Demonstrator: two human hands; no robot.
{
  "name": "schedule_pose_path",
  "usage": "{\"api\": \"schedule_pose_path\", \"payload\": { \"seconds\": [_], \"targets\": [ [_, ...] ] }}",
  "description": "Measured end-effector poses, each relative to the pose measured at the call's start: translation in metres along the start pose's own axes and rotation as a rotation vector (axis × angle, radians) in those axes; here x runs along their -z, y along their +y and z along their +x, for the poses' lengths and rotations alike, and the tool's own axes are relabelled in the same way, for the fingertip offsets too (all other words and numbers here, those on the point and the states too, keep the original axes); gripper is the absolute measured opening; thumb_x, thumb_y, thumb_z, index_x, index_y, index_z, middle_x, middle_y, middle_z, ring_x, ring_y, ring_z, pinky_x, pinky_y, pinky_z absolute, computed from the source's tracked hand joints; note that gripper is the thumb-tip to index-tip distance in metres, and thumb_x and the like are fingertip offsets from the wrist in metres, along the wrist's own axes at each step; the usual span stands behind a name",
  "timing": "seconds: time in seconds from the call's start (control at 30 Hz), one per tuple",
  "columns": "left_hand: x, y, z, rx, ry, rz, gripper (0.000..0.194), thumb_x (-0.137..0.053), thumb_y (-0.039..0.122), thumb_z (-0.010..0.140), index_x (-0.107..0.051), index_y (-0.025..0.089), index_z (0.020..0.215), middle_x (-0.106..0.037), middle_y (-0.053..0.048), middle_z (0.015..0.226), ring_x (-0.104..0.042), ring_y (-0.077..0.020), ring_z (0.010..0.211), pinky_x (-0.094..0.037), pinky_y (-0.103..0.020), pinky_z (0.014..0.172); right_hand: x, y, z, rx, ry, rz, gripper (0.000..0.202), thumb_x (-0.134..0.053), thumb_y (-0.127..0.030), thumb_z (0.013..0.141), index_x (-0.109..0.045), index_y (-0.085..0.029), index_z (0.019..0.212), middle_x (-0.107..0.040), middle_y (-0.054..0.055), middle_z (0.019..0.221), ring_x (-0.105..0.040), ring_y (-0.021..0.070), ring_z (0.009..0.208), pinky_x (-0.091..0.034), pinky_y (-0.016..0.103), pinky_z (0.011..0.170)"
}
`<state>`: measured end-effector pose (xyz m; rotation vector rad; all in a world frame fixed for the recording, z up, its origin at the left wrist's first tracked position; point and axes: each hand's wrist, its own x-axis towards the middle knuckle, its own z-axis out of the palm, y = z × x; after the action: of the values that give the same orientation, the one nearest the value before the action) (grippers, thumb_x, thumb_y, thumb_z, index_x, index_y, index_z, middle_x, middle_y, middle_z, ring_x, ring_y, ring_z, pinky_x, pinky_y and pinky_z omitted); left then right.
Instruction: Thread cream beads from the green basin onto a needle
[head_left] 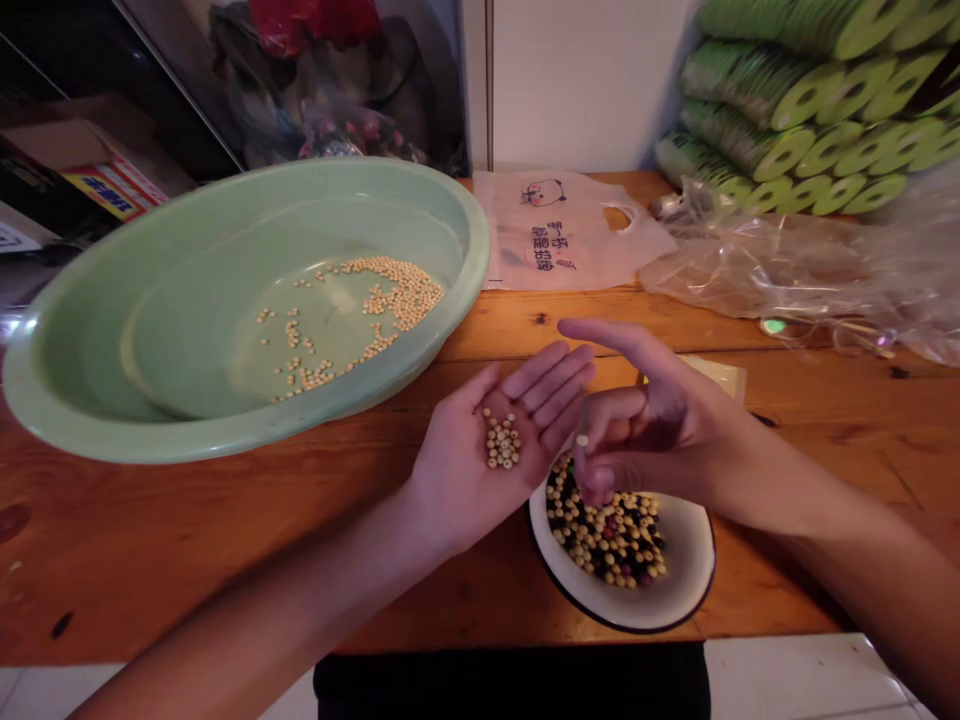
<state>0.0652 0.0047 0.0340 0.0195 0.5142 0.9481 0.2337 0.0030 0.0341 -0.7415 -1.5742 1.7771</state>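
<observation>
My left hand point(480, 450) lies palm up above the table, fingers stretched out, bearing a small heap of pale round beads point(503, 440) with holes in them. Close to its fingertips is my right hand point(637, 430), thumb and bent fingers together and index finger extended. One pale bead point(583, 440) shows at the right hand's fingers. Beneath that hand stands a white bowl with a dark rim point(686, 570), holding mixed pale, black and dark red beads point(611, 540). To the left, a big green basin point(225, 435) holds many pale beads point(401, 290), scattered over its bottom.
Behind the hands, a white plastic bag point(555, 235) lies on the wooden table point(375, 560). Clear plastic wrap point(787, 260) and a pair of glasses point(832, 332) are at the right. Stacked green rolls point(817, 120) rise behind. A cardboard box point(90, 160) is at far left.
</observation>
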Motion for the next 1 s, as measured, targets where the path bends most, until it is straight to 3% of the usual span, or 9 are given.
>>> {"api": "schedule_pose_path", "payload": {
  "seconds": [0.1, 0.17, 0.43, 0.6, 0.77, 1.0],
  "targets": [
    [0.000, 0.000, 0.001, -0.005, 0.020, 0.002, 0.050, -0.025, 0.024, 0.095, -0.045, 0.003, 0.136, -0.054, -0.015, 0.136, -0.053, -0.0179, 0.125, -0.038, -0.027, 0.106, -0.001, -0.002, 0.000, 0.029, -0.011, -0.258, 0.037, -0.069, -0.013, 0.080, -0.061, -0.024, 0.115, -0.069, -0.003, 0.081, -0.067, 0.0095, 0.071, -0.057, 0.020, 0.065],
    [0.002, 0.000, 0.002, -0.007, 0.023, 0.000, 0.050, -0.024, 0.023, 0.094, -0.045, 0.003, 0.135, -0.057, -0.015, 0.133, -0.054, -0.0186, 0.123, -0.037, -0.029, 0.107, -0.003, -0.004, 0.000, 0.058, -0.008, -0.420, 0.017, -0.066, -0.016, 0.083, -0.068, -0.020, 0.100, -0.070, 0.000, 0.084, -0.067, 0.0109, 0.075, -0.056, 0.021, 0.069],
    [0.008, -0.001, 0.003, -0.008, -0.044, -0.002, 0.050, -0.030, 0.025, 0.094, -0.040, 0.006, 0.139, -0.055, -0.015, 0.136, -0.049, -0.0194, 0.128, -0.034, -0.030, 0.109, -0.007, -0.011, -0.006, 0.379, -0.059, -0.914, 0.014, -0.052, -0.015, 0.090, -0.065, -0.018, 0.093, -0.071, 0.004, 0.091, -0.066, 0.0142, 0.084, -0.052, 0.025, 0.073],
    [0.007, -0.001, 0.000, -0.015, -0.059, -0.004, 0.051, -0.031, 0.024, 0.094, -0.038, 0.006, 0.141, -0.052, -0.015, 0.139, -0.048, -0.0198, 0.130, -0.036, -0.029, 0.109, -0.006, -0.006, -0.007, 0.557, -0.058, -0.937, 0.020, -0.047, -0.011, 0.089, -0.061, -0.017, 0.102, -0.070, 0.005, 0.090, -0.066, 0.0174, 0.094, -0.053, 0.030, 0.083],
    [0.005, 0.000, 0.001, 0.000, -0.056, -0.003, 0.050, -0.027, 0.024, 0.094, -0.041, 0.005, 0.138, -0.052, -0.015, 0.138, -0.051, -0.0184, 0.127, -0.037, -0.027, 0.107, -0.005, -0.003, -0.005, 0.469, 0.035, -0.908, 0.021, -0.051, -0.004, 0.085, -0.060, -0.016, 0.100, -0.069, 0.002, 0.090, -0.066, 0.0120, 0.086, -0.052, 0.023, 0.077],
    [0.005, 0.000, 0.000, -0.014, -0.065, 0.010, 0.050, -0.028, 0.025, 0.094, -0.043, 0.004, 0.137, -0.052, -0.015, 0.139, -0.050, -0.0187, 0.128, -0.036, -0.027, 0.108, -0.005, -0.005, -0.008, 0.462, 0.000, -0.842, 0.024, -0.053, -0.002, 0.084, -0.061, -0.017, 0.101, -0.069, 0.001, 0.089, -0.066, 0.0122, 0.084, -0.053, 0.024, 0.078]
  ]
}}
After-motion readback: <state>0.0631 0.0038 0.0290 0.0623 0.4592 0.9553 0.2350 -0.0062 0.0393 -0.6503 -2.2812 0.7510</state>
